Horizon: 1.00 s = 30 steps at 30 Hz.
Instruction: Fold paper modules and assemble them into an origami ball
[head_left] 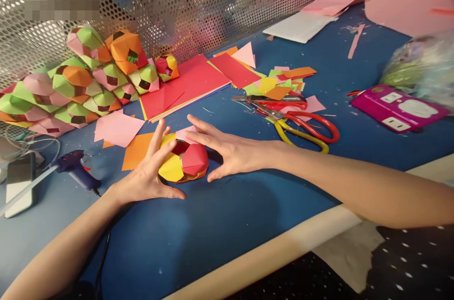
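A folded paper ring of red and yellow segments [186,163] rests on the blue table [220,224]. My left hand [149,175] cups its left side with fingers spread and the thumb flat on the table. My right hand [227,151] reaches over its right side, fingers stretched out across the top and thumb at its lower right edge. Both hands touch the ring lightly rather than grip it. An orange paper square [136,151] lies just behind my left hand.
Several finished paper rings [85,82] are piled at the left against a perforated metal screen. Red sheets [187,82], paper scraps, two pairs of scissors [301,123], a blue glue gun [76,167], a phone [19,182], a pink power strip [399,108] and pink paper [407,2] surround them.
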Available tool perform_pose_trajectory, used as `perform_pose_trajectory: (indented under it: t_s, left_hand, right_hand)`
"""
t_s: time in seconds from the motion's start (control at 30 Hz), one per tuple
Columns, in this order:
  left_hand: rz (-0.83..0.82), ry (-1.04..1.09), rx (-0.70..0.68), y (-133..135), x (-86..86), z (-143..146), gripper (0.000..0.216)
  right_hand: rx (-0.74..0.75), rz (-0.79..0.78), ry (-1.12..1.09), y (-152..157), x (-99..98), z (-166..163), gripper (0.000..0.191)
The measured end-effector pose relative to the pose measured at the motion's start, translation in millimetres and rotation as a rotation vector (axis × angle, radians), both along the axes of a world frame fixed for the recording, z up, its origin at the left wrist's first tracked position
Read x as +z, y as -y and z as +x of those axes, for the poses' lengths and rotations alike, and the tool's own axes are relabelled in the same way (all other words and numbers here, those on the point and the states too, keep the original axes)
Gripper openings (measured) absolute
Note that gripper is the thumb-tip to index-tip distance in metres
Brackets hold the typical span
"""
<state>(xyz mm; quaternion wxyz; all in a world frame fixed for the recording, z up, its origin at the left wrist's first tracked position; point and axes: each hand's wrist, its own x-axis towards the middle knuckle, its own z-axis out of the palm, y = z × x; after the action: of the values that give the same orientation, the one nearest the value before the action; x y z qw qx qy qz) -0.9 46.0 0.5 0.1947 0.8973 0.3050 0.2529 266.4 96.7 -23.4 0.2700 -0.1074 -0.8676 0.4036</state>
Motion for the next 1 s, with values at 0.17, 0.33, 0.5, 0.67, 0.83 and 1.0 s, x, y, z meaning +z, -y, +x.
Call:
perform_pose_trajectory:
  t_s: [0.17,0.33,0.5,0.67,0.83,1.0]
  left_hand:
    - [0.173,-0.011,-0.040,-7,-12.1,-4,0.113]
    - [0.175,-0.013,-0.040,-8,-16.5,-6,0.111]
    - [0.080,0.072,-0.027,-6,-13.6,-5,0.106]
    - [-0.198,0.335,0.112,4,-8.7,-2,0.085]
    - [-0.595,0.565,0.351,17,-2.3,13,0.068]
    - [-0.867,0.759,0.430,23,3.8,31,0.051]
  right_hand:
    - [-0.002,0.047,0.008,0,-6.7,-2,0.100]
    - [-0.034,-0.010,-0.001,2,-6.5,-4,0.091]
    - [-0.053,0.005,-0.008,7,-1.5,-5,0.091]
    - [-0.150,-0.061,0.015,9,4.4,-3,0.100]
    - [-0.169,-0.113,-0.012,8,5.1,-2,0.118]
    - [-0.142,-0.404,-0.061,14,5.5,-7,0.108]
